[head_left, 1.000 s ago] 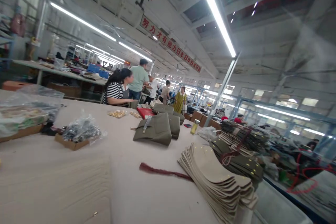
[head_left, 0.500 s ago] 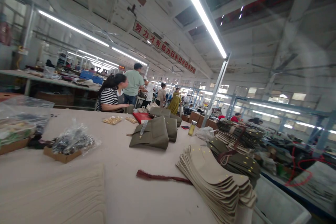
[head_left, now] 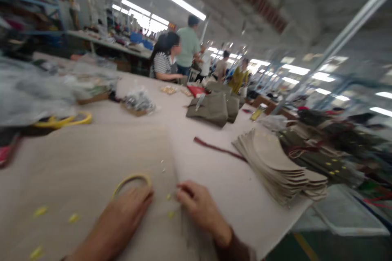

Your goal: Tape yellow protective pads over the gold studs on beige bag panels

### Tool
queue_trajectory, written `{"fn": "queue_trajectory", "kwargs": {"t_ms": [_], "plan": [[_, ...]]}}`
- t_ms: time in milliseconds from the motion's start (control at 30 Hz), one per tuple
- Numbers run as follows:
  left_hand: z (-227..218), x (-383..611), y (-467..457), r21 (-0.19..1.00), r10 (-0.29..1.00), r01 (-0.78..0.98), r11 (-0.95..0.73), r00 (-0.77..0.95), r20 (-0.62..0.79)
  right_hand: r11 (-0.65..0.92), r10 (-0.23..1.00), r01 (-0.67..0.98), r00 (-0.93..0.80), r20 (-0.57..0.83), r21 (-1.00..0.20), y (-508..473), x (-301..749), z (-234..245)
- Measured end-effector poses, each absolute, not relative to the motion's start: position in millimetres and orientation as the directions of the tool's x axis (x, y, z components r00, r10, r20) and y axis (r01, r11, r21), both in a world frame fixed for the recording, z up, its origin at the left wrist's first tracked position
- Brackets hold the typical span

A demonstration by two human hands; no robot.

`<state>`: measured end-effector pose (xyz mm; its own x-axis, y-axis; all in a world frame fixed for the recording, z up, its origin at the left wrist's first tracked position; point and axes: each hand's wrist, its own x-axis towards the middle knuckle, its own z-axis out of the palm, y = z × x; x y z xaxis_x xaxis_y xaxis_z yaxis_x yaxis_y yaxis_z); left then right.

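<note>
A wide beige sheet stack (head_left: 101,151) covers the near left of the table, with small yellow pieces (head_left: 73,217) stuck on its top sheet. Over it, my left hand (head_left: 130,206) is closed on a yellow roll of tape (head_left: 132,177), seen as a thin ring standing above the knuckles. Just beyond the sheets' right edge is my right hand (head_left: 199,206), its fingers curled and pinched together near two yellow bits (head_left: 170,214). Motion blur hides what, if anything, lies between those fingertips.
Yellow-handled scissors (head_left: 72,120) lie beside clear plastic bags (head_left: 33,94) at left. Fanned beige panels (head_left: 272,163) and a dark red strip (head_left: 217,147) are to the right. Olive bags (head_left: 211,108) stand farther back, near a seated person (head_left: 163,63) in stripes.
My view has tipped down and turned left, so the table's contents sit farther right and higher. Both my hands and the yellow roll of tape have come into view.
</note>
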<state>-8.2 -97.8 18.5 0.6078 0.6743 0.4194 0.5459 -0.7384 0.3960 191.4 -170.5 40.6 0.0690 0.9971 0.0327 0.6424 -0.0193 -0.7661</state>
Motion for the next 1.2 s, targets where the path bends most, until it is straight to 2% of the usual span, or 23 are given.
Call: {"fn": "queue_trajectory", "kwargs": {"t_ms": [67, 133, 233, 367, 533, 767, 900, 1000, 1100, 1200], "plan": [[1, -16, -103, 0.418, 0.724, 0.602, -0.680, 0.642, 0.253, -0.113, 0.990, 0.558, 0.135, -0.044, -0.822, -185, 205, 36], [-9, -20, -106, 0.410, 0.737, 0.629, -0.661, 0.646, 0.197, -0.184, 0.983, 0.534, 0.098, -0.156, -0.825, -202, 219, 34], [-10, -21, -106, 0.401, 0.741, 0.638, -0.657, 0.645, 0.187, -0.250, 0.962, 0.584, 0.061, -0.266, -0.772, -233, 228, 33], [-6, -19, -106, 0.384, 0.737, 0.641, -0.664, 0.648, 0.193, -0.308, 0.941, 0.605, 0.082, -0.327, -0.734, -255, 218, 28], [-3, -19, -106, 0.387, 0.739, 0.645, -0.659, 0.651, 0.175, -0.295, 0.943, 0.617, 0.066, -0.325, -0.730, -254, 197, 28], [-1, -19, -105, 0.419, 0.740, 0.634, -0.650, 0.654, 0.157, -0.182, 0.973, 0.619, 0.003, -0.229, -0.764, -280, 181, 24], [1, -19, -107, 0.422, 0.739, 0.634, -0.648, 0.658, 0.147, -0.232, 0.972, 0.589, 0.162, -0.168, -0.774, -289, 189, 11], [4, -18, -107, 0.405, 0.745, 0.650, -0.644, 0.652, 0.139, -0.236, 0.971, 0.594, 0.171, -0.165, -0.769, -293, 195, 9], [6, -15, -107, 0.402, 0.760, 0.671, -0.622, 0.641, 0.106, -0.312, 0.948, 0.448, 0.202, -0.245, -0.838, -300, 193, 15], [7, -14, -106, 0.400, 0.761, 0.678, -0.618, 0.643, 0.086, -0.466, 0.873, 0.138, 0.235, -0.428, -0.874, -313, 183, 18]]}}
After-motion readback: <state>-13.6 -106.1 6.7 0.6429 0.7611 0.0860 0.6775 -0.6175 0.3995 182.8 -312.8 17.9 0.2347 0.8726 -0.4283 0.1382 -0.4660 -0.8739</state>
